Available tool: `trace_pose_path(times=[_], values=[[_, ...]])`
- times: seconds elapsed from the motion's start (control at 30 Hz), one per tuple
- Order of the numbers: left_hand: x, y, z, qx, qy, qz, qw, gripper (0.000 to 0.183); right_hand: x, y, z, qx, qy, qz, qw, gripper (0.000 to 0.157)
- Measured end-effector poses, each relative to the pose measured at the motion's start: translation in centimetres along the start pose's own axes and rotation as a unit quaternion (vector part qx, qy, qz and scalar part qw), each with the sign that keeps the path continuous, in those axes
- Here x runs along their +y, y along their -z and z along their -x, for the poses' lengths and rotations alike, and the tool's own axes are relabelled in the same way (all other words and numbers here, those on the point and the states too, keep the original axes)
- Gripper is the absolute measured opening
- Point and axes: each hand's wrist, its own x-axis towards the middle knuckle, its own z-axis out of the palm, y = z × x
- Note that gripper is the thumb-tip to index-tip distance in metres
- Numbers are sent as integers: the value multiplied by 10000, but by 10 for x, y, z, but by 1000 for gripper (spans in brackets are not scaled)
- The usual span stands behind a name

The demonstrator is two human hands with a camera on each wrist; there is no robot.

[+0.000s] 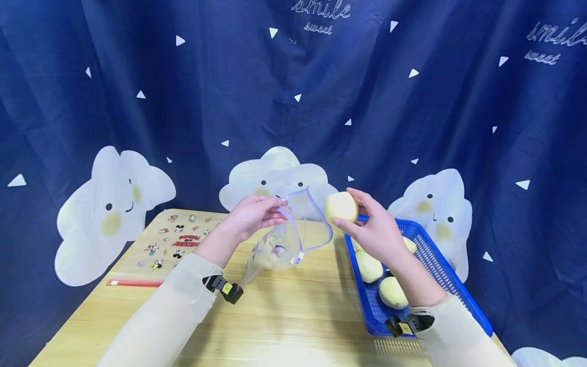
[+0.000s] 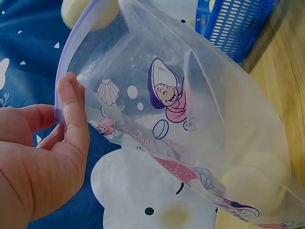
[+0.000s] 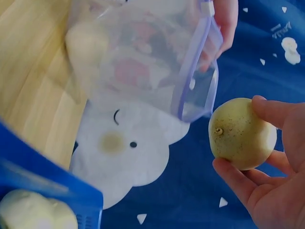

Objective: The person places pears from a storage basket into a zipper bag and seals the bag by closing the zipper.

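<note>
My left hand point(image 1: 259, 216) pinches the purple zip edge of a clear printed zip bag point(image 1: 275, 250), whose mouth gapes toward the right. At the bottom of the bag, a pale round fruit shows through the film in the left wrist view. My right hand point(image 1: 373, 227) grips a pale yellow pear point(image 1: 340, 208) between thumb and fingers, level with the bag's mouth and just right of it. In the right wrist view, the speckled pear point(image 3: 240, 136) has its short stem toward the camera.
A blue plastic basket point(image 1: 447, 265) with several pears point(image 1: 393, 293) stands on the right of the wooden table point(image 1: 284, 326), under my right forearm. Flat at the left lies another printed bag point(image 1: 160, 239) with a red zip. A blue curtain point(image 1: 257, 92) with clouds hangs behind.
</note>
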Motion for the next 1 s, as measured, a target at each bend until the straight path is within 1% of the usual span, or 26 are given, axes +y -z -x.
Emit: trace_pose_path(times=[0.17, 0.33, 0.47, 0.63, 0.8, 1.0], values=[[1, -1, -3, 28, -6, 12, 10000, 39, -13, -13, -8, -157, 224, 135, 9995, 77], [3, -4, -4, 134, 17, -53, 9999, 38, -24, -26, -15, -432, 323, 416, 9977, 77], [5, -6, -5, 195, 6, -89, 9998, 38, -28, -32, -19, -605, 385, 594, 9957, 76], [9, -8, -3, 280, -53, -94, 9995, 37, -30, -34, -22, -678, 355, 939, 9926, 77], [13, -10, 0, 244, -88, -39, 9997, 36, -28, -34, -24, -817, 241, 1180, 9893, 75], [15, -11, 2, 192, -116, 27, 9997, 38, -26, -33, -23, -945, 227, 1277, 9870, 72]])
